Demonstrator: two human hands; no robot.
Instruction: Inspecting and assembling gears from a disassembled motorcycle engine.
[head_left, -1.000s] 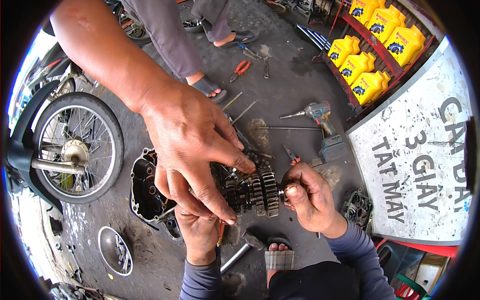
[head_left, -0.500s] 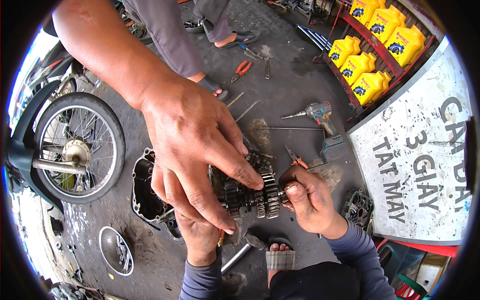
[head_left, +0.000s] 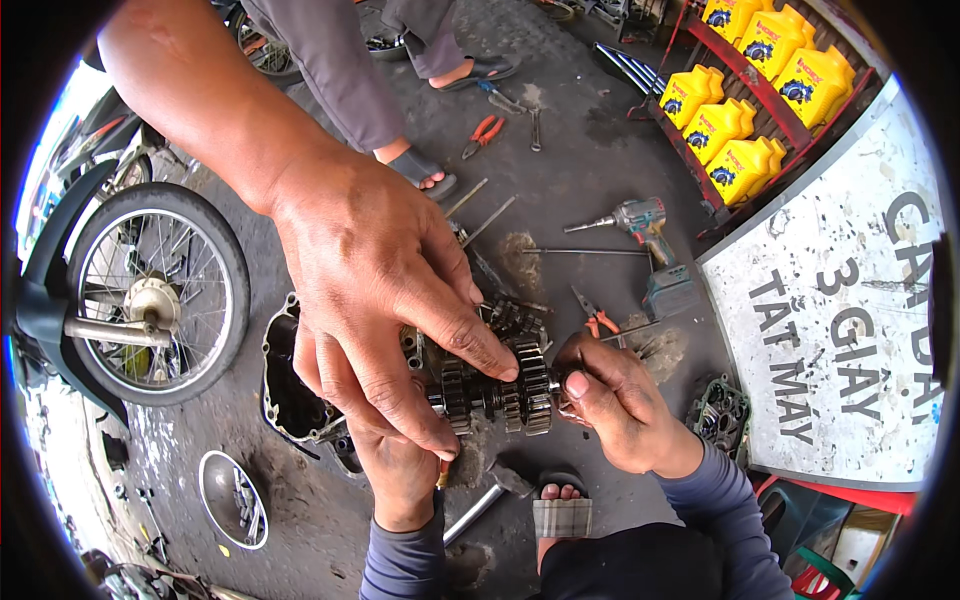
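A gear shaft point(head_left: 500, 394) with several toothed steel gears lies crosswise between my hands. My right hand point(head_left: 625, 410) is closed on its right end, thumb on top, fingers curled. Its left end runs in to my left hand point(head_left: 395, 475), whose fingers are mostly hidden under a co-worker's hand point(head_left: 370, 280). That hand reaches in from the upper left, with its index fingertip at the larger gears and another fingertip beside the shaft's left part. Beyond the shaft are more dark gear parts point(head_left: 515, 315), partly covered.
An open engine casing point(head_left: 290, 370) sits left of my hands, with a metal bowl point(head_left: 233, 500) nearer. A hammer point(head_left: 490, 500) lies by my foot. To the right are pliers point(head_left: 596, 318), a cordless impact driver point(head_left: 650, 250) and another engine part point(head_left: 718, 415). A motorbike wheel point(head_left: 160, 295) stands left.
The gear shaft has turned slightly between my hands, showing more of its gears. The co-worker's hand has shifted a little to the left. My right thumb has moved slightly.
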